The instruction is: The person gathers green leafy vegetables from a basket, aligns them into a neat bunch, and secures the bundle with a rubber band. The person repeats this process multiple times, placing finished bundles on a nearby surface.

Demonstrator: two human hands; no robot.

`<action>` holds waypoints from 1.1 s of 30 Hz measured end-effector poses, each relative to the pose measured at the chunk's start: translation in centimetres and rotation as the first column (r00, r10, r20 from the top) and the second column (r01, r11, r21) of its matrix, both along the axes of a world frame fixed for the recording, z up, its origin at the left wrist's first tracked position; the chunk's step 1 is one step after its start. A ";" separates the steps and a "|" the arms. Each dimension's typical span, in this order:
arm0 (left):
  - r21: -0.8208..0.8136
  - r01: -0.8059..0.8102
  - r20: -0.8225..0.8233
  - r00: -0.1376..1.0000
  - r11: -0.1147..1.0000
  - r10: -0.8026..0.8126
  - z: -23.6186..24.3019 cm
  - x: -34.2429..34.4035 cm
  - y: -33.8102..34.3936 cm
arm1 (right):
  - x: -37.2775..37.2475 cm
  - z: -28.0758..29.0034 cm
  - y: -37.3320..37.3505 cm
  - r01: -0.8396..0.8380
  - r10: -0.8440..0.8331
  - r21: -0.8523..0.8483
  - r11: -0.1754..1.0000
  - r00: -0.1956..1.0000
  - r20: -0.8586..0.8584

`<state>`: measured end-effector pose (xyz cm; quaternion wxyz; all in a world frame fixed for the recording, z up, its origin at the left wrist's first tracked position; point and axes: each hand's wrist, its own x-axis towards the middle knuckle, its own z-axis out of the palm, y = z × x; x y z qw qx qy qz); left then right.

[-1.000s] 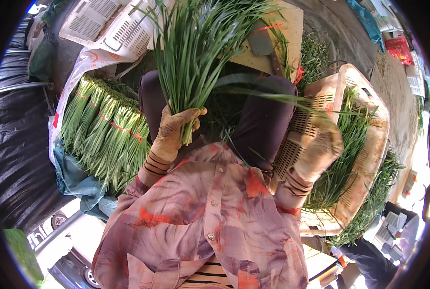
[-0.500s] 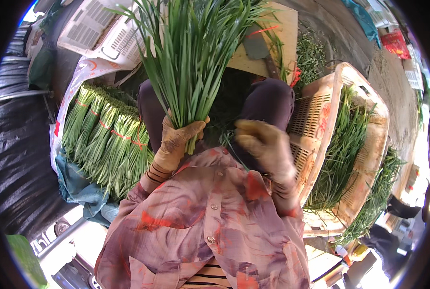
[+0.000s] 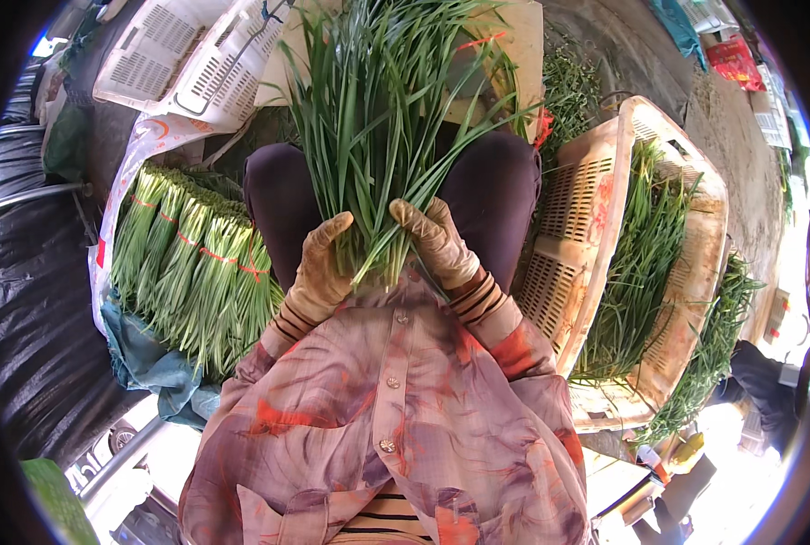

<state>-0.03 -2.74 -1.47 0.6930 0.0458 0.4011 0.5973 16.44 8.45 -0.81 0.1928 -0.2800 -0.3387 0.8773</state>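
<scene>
A loose bunch of long, flat-leaved garlic chives (image 3: 378, 136) stands between my hands, its pale cut ends low near my shirt and its leaves fanning away from me. My left hand (image 3: 326, 263), in a soiled glove, cups the bunch's left side with the thumb raised. On the other side my right hand (image 3: 439, 245), also gloved, presses against the stems with its thumb up. Most fingers of both hands are hidden behind the chives. A few leaves stick out to the right over my knee.
Tied chive bundles (image 3: 201, 259) with red bands lie at my left on plastic sheeting. To my right a dirty plastic crate (image 3: 573, 213) holds loose chives. Beyond my knees are a board (image 3: 518, 54) and loose greens (image 3: 568, 95). White crates (image 3: 173, 59) stand far left.
My right hand has come from the right to the bunch and now holds it along with my left. The bunch is lower, and its leaves spread more.
</scene>
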 end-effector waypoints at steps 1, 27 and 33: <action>-0.046 -0.026 0.210 0.977 0.999 0.035 1.2 0.5 0.9 | 0.1 0.3 0.1 -0.027 0.026 -0.036 0.999 1.000 -0.012; -0.096 -0.207 -0.255 0.951 0.974 0.177 2.5 2.0 3.7 | -0.2 -1.0 -1.9 0.069 -0.271 0.533 0.843 0.912 0.309; -0.160 -0.184 -0.229 0.963 0.970 0.144 2.5 1.7 4.0 | -0.7 -2.0 -1.6 0.090 -0.288 0.647 0.757 0.935 0.207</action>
